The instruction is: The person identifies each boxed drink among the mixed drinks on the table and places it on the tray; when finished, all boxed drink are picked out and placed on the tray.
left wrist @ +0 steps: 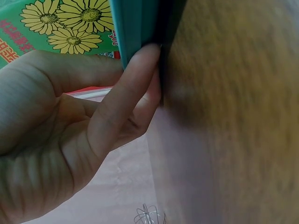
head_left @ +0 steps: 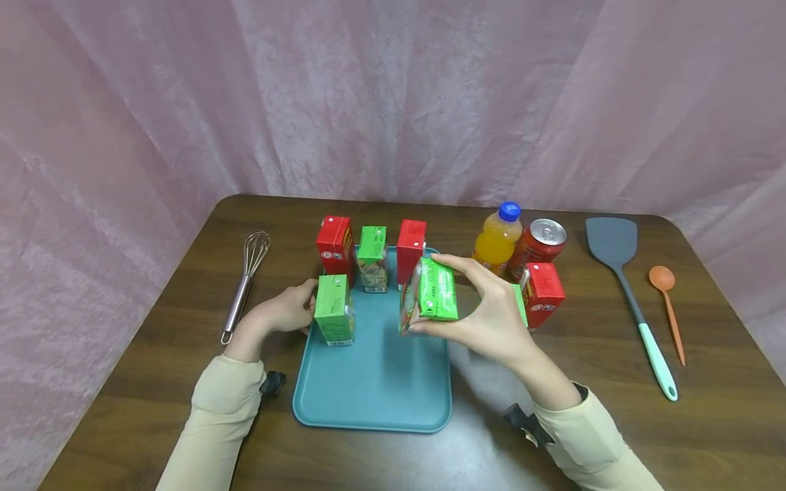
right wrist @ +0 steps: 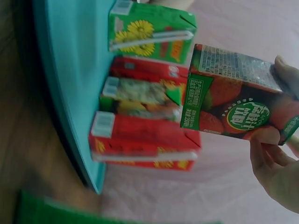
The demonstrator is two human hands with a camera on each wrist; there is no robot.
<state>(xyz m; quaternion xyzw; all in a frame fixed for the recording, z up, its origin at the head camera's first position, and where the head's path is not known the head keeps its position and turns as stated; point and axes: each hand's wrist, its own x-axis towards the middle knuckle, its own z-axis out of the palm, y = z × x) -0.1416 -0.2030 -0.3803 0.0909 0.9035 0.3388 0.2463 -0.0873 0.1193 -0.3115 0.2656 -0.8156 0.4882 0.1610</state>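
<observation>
A blue-green tray (head_left: 374,399) lies on the table, and my left hand (head_left: 285,310) pinches its left rim between thumb and fingers. Over the tray's right part, my right hand (head_left: 491,327) grips a juice carton (head_left: 438,290) with a green top; red fruit is printed on its side (right wrist: 238,107) in the right wrist view. On the tray, close to my left hand, stands a green drink carton (head_left: 333,310) with yellow flowers. Farther back on it are a red carton (head_left: 336,245), a green-topped fruit juice carton (head_left: 372,259) and another red carton (head_left: 410,249).
Right of the tray stand an orange drink bottle (head_left: 496,239), a red can (head_left: 540,245) and a red carton (head_left: 543,293), beside a green carton (head_left: 520,303) partly behind my right hand. A spatula (head_left: 626,286) and orange spoon (head_left: 668,300) lie far right, a whisk (head_left: 245,279) left.
</observation>
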